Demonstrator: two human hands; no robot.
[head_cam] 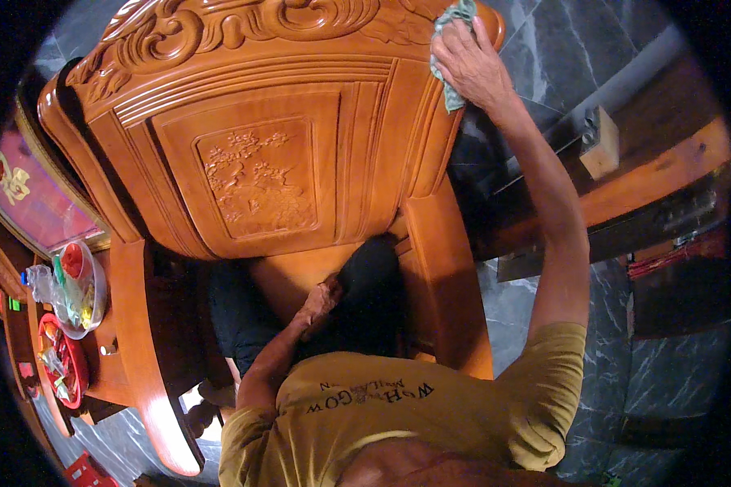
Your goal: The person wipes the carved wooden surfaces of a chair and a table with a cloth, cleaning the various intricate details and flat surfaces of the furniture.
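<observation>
A large carved wooden chair [371,134] with a glossy orange-brown finish faces me, and a flower relief decorates its back panel. My right hand [472,64] presses a pale green cloth [454,97] against the upper right corner of the backrest, beside the carved top rail. My left hand [324,297] is low over the seat, at the inner side of my dark-trousered knee [368,268]. Its fingers look curled, and whether they hold anything cannot be made out.
Wooden armrests flank me. On the left, a wooden table [106,380] bears a clear plastic tub [100,298] and a red basket [79,365] of small packets. A red framed picture [42,195] stands behind. At right are a small wooden block [603,146] and dark wooden furniture [658,182].
</observation>
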